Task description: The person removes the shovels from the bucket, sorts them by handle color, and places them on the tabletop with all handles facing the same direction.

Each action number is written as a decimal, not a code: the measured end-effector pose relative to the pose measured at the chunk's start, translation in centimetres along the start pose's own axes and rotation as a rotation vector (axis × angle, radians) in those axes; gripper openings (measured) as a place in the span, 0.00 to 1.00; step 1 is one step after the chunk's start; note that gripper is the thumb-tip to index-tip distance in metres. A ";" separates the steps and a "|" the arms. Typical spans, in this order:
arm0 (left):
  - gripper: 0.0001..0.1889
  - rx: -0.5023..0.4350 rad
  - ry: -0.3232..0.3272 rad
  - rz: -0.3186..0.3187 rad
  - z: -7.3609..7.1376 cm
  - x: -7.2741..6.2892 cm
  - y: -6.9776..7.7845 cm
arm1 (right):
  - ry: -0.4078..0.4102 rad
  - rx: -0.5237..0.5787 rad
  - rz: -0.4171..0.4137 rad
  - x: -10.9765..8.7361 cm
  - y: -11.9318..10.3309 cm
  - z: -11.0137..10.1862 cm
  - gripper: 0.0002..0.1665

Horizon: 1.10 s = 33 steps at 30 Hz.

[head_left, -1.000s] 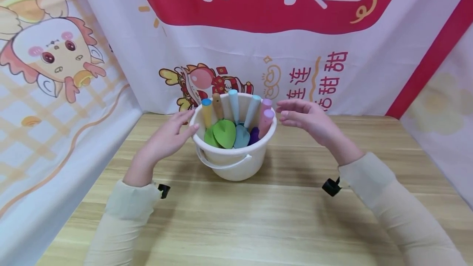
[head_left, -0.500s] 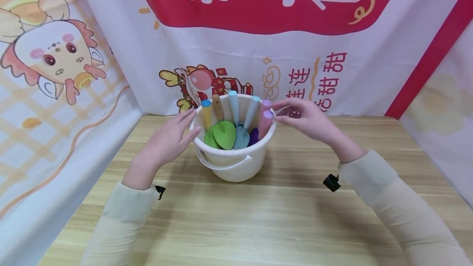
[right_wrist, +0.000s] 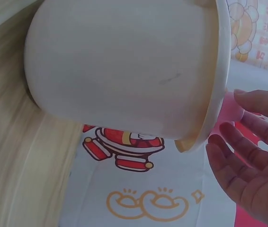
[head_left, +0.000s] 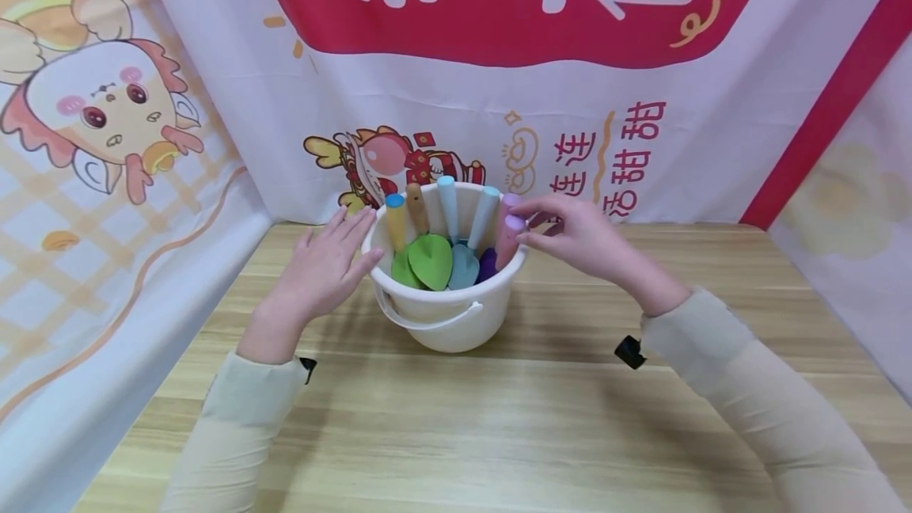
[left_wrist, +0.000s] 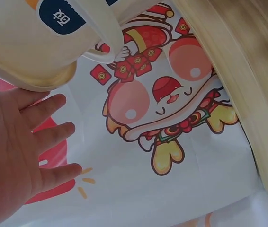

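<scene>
A white bucket stands upright on the table, its handle hanging down in front. In it several small garden trowels lean with their handles up: a green-bladed one, a blue-grey one, and a nearer pink-handled trowel at the right. My left hand rests at the bucket's left rim with fingers spread straight; the left wrist view shows that palm beside the bucket. At the right rim, my right hand pinches the top of the nearer pink handle between thumb and fingers.
Yellow, brown and pale blue handles stand close together inside the bucket. The wooden tabletop extends in front. A printed white and red cloth hangs right behind the bucket, with another patterned cloth along the left.
My right hand has moved left from beside the bucket to the pink handles and now pinches the nearer one. My left hand stays at the left rim, and the bucket has hardly moved.
</scene>
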<state>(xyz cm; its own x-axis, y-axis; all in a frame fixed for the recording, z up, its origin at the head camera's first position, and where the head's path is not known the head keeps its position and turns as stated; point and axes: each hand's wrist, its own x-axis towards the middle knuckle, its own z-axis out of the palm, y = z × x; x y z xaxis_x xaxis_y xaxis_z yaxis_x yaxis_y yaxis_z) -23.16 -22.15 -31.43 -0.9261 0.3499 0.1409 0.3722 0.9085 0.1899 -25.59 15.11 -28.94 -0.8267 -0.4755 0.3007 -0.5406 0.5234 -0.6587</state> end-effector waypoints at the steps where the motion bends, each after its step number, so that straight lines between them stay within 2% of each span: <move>1: 0.37 -0.007 -0.001 0.000 0.0 0.0 0.0 | 0.000 -0.009 0.004 0.0 0.0 0.0 0.24; 6: 0.36 -0.044 -0.010 -0.002 0.1 0.1 -0.2 | -0.001 -0.038 0.012 0.1 -0.3 0.1 0.24; 22: 0.36 -0.064 -0.018 0.004 0.1 0.1 -0.2 | 0.018 -0.098 0.004 0.6 -1.4 0.8 0.26; 33: 0.36 -0.068 -0.003 0.016 0.4 0.0 -0.4 | 0.014 -0.051 0.012 0.8 -2.0 1.5 0.22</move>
<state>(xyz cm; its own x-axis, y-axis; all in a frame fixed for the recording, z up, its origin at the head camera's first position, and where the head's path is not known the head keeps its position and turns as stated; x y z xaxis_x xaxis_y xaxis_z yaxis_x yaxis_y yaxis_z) -23.32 -22.39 -31.92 -0.9201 0.3652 0.1416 0.3903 0.8851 0.2536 -24.95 12.62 -28.37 -0.8353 -0.4591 0.3025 -0.5373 0.5648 -0.6263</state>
